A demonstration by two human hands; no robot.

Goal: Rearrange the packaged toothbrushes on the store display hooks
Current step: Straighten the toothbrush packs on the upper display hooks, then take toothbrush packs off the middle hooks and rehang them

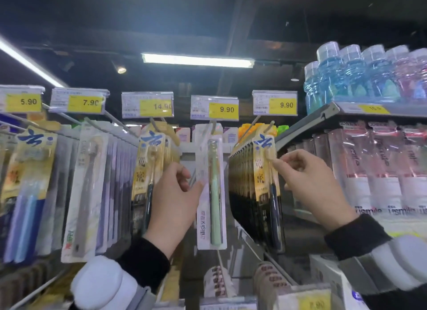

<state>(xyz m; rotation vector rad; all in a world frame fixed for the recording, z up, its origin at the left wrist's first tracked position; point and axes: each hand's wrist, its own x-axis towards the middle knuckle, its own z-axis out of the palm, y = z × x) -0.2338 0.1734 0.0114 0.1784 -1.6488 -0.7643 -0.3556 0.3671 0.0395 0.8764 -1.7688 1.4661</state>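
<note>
- The left hand (172, 194) pinches the left edge of a long white card pack with a clear plastic blister over a pale green toothbrush (211, 189); thumb and curled fingers close on the card's edge. The pack hangs from a metal display hook (213, 126) under a yellow price tag reading 9.90 (223, 110).
- The right hand (316, 185) pinches, between thumb and forefinger, the right edge of a glossy yellow-and-black card pack holding a dark blue toothbrush (268, 182). It is the front pack of a tight row on the next hook to the right, below a second yellow 9.90 tag (283, 105).
- Both packs have flat, shiny film fronts; the yellow one bears large blue brush-stroke characters at the top.
- Other tags read 5.90 (24, 101), 7.90 (86, 103) and 14.90 (157, 107).
- Clear ribbed plastic bottles of blue liquid (342, 78) stand on the upper right shelf; pink-and-white cartons below read "usmile" (367, 211).
</note>
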